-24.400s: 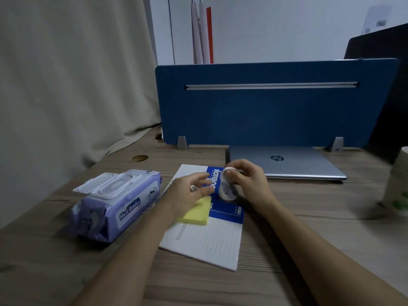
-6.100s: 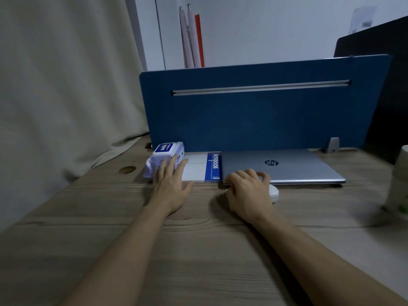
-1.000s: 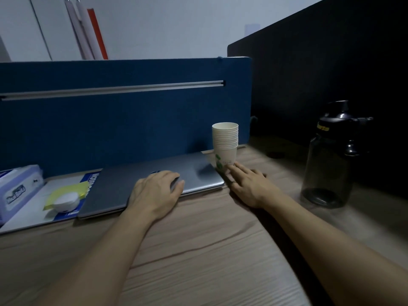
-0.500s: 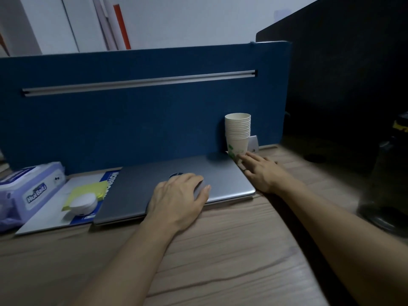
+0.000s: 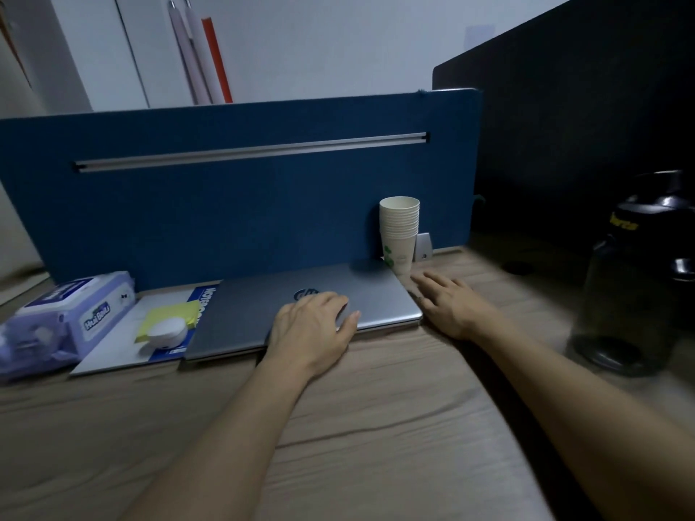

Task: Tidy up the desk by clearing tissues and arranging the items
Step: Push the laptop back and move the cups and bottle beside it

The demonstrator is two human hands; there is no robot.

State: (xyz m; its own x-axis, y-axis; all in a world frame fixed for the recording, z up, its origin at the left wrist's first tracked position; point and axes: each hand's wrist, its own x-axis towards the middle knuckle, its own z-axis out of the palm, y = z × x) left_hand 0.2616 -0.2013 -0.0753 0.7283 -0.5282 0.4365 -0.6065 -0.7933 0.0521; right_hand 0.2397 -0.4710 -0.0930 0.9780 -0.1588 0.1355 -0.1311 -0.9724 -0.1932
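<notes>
Our left hand lies flat, fingers relaxed, on the closed laptop, likely squaring it up. Our right hand rests open on the counter beside its right edge. The laptop's long axis runs left-right along the blue divider, paper cups just behind its corner.

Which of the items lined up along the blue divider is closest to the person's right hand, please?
The stack of paper cups: the right hand lies just in front of it, while the laptop sits under the left hand.
</notes>
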